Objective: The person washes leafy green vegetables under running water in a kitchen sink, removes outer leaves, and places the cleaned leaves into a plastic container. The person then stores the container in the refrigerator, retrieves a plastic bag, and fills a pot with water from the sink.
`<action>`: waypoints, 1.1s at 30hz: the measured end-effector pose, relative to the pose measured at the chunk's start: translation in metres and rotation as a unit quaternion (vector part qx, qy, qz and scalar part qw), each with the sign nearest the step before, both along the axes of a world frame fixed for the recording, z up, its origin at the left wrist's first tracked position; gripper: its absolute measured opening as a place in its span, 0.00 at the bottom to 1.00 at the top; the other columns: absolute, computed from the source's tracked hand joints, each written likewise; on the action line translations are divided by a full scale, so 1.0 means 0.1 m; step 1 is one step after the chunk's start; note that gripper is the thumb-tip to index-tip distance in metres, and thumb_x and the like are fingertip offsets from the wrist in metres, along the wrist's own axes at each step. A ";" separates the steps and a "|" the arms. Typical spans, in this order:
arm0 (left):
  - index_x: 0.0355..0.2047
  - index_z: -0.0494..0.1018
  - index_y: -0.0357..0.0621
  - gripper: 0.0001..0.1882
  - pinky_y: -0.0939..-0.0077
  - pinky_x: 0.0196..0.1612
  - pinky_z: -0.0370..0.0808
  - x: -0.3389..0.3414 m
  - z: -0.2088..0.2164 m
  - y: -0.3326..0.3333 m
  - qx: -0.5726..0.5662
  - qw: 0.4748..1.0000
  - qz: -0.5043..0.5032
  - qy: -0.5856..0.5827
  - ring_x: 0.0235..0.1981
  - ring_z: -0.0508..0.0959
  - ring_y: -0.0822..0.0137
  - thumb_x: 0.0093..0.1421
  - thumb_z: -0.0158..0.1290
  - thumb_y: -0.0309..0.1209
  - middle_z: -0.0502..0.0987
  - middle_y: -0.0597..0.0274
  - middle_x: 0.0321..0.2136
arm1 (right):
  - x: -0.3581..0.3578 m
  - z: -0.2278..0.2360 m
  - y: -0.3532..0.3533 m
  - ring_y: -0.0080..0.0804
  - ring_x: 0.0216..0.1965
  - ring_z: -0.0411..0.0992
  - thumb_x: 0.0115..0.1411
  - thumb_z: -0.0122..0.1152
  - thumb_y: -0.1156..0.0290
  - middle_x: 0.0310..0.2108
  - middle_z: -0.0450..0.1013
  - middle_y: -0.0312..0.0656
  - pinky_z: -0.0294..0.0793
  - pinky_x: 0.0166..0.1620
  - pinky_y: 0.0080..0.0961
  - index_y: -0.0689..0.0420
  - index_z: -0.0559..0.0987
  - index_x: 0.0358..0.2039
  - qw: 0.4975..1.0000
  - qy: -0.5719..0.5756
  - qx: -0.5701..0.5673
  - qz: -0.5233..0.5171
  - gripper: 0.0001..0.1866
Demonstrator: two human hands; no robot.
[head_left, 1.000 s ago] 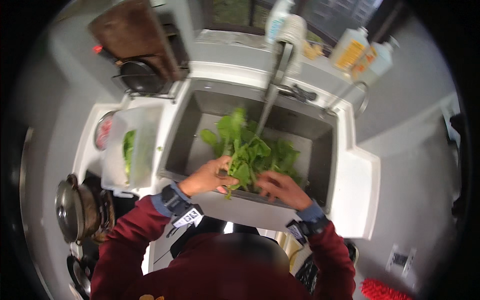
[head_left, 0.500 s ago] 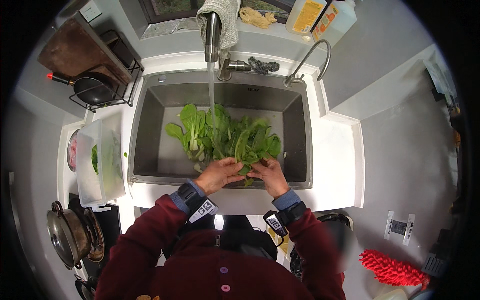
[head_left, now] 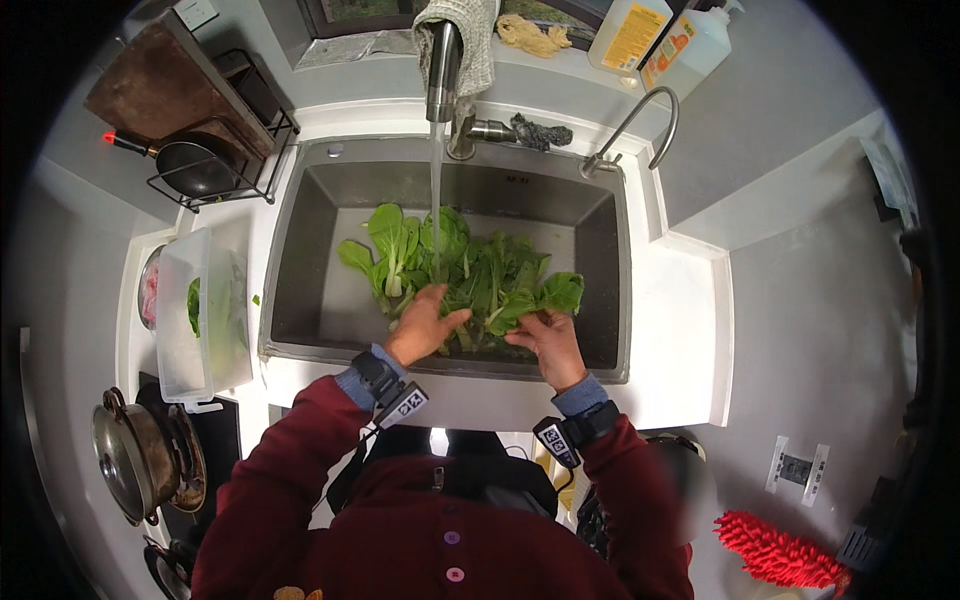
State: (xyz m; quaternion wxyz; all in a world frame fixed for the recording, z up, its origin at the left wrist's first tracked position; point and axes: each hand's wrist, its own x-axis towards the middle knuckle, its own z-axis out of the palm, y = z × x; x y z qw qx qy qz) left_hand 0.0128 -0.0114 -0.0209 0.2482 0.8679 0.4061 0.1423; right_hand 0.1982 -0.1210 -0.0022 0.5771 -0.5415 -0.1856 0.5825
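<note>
**Left hand [head_left: 428,325] has come away from the right hand [head_left: 550,345], leaving a gap over the leafy greens [head_left: 490,268]**

Half a second ago the hands nearly met at one bunch by the sink's front edge; now the left hand has shifted left toward the stream of water [head_left: 436,185], while the right hand remains on the right side of the pile. The hands are apart. The left one is loosely spread, thumb away from the fingers, at the near edge of the greens; whether its fingertips touch a stem cannot be told. The right one pinches a held leaf [head_left: 562,291] between thumb and fingers, probably low down so that the blade fans out freely beyond the grip.

The greens lie heaped on the floor of the grey sink [head_left: 600,285], near its middle, where the walls keep them gathered. The tap [head_left: 443,80] stands over them, so its water drops directly onto the pile. A pale cloth [head_left: 478,50] drapes over the tap.

On the white table [head_left: 680,340] to the left, a translucent tub [head_left: 182,365] holds some green leaf [head_left: 194,306], likely kept near for easy reach. Behind it, a wire rack [head_left: 283,135] seems to keep a black pan [head_left: 200,165] and a brown board [head_left: 175,95] upright.
</note>
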 end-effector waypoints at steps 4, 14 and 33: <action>0.44 0.69 0.33 0.18 0.77 0.33 0.77 0.06 0.18 -0.16 -0.548 0.814 -0.039 -0.189 0.33 0.78 0.68 0.62 0.49 0.37 0.75 0.58 0.33 | -0.12 0.02 0.08 0.26 0.32 0.73 0.59 0.52 0.73 0.34 0.72 0.42 0.77 0.34 0.21 0.67 0.70 0.40 0.997 -0.068 0.004 0.029 0.11; 0.24 0.70 0.38 0.16 0.86 0.22 0.70 0.10 0.32 -0.27 -0.493 0.848 0.011 -0.191 0.20 0.71 0.79 0.63 0.47 0.37 0.70 0.68 0.16 | -0.17 0.06 0.18 0.25 0.29 0.74 0.57 0.54 0.72 0.34 0.73 0.41 0.76 0.31 0.18 0.65 0.72 0.39 0.994 -0.070 -0.040 0.067 0.11; 0.38 0.68 0.41 0.13 0.89 0.23 0.65 -0.23 0.17 0.03 -0.680 0.567 0.187 -0.426 0.20 0.66 0.80 0.64 0.45 0.39 0.68 0.72 0.22 | 0.13 -0.05 0.25 0.38 0.39 0.73 0.56 0.57 0.74 0.47 0.65 0.52 0.78 0.40 0.27 0.68 0.60 0.53 0.983 -0.047 -0.122 0.128 0.27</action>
